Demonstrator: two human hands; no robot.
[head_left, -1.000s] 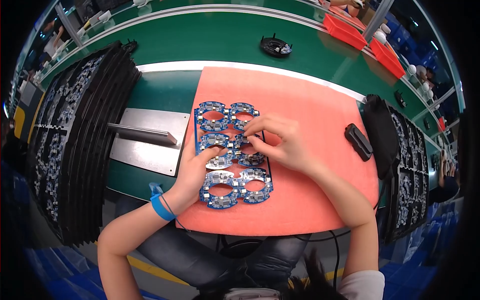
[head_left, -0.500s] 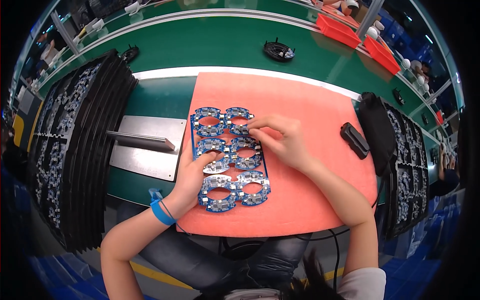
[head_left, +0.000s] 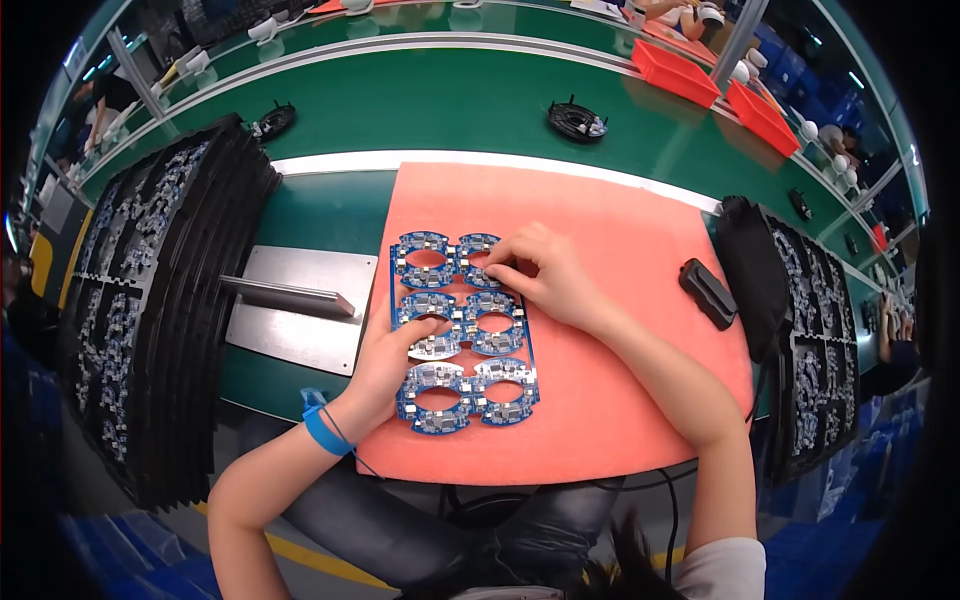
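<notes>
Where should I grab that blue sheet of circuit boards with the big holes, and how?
I'd hold the blue sheet of circuit boards by its long sides, one hand coming from the left and one from the right. A thin, straight strip on the right makes a handy edge, while little parts crowd the top. The left hand holds the left side.

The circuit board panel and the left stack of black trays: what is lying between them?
In the head view, a metal plate with a bar lies between them, plus the left hand at the panel.
</notes>
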